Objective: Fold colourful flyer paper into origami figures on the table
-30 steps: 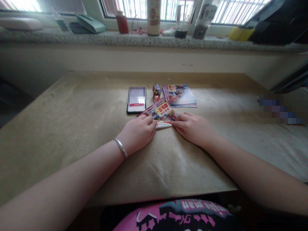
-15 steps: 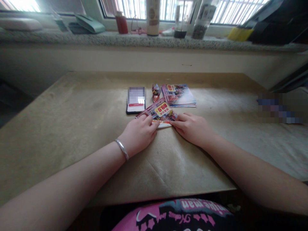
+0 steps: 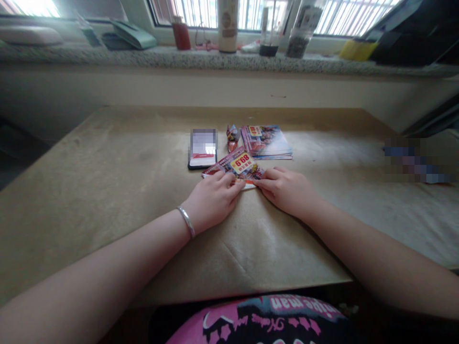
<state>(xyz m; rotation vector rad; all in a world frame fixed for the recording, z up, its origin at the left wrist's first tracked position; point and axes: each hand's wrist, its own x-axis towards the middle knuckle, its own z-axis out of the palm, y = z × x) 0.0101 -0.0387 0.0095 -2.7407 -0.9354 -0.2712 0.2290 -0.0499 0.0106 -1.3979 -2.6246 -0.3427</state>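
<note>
A printed paper flyer (image 3: 242,163) with a yellow price patch lies tilted on the table, its near edge folded up in a narrow strip. My left hand (image 3: 215,198) presses on that fold from the left, fingers closed over the paper. At the fold's right end, my right hand (image 3: 283,190) pinches the edge between thumb and fingers. Just beyond the flyer stands a small folded paper piece (image 3: 232,138) in the same print. A stack of similar flyers (image 3: 268,142) lies behind and to the right.
A phone (image 3: 202,149) with a lit screen lies left of the flyer. The table (image 3: 107,191) has a tan cover. Bottles, including a red one (image 3: 181,33), line the stone windowsill (image 3: 201,58). A blurred-out item (image 3: 419,162) lies far right.
My left hand has slid a little to the right along the fold, toward my right hand. My right hand and the other things have stayed nearly in place.
</note>
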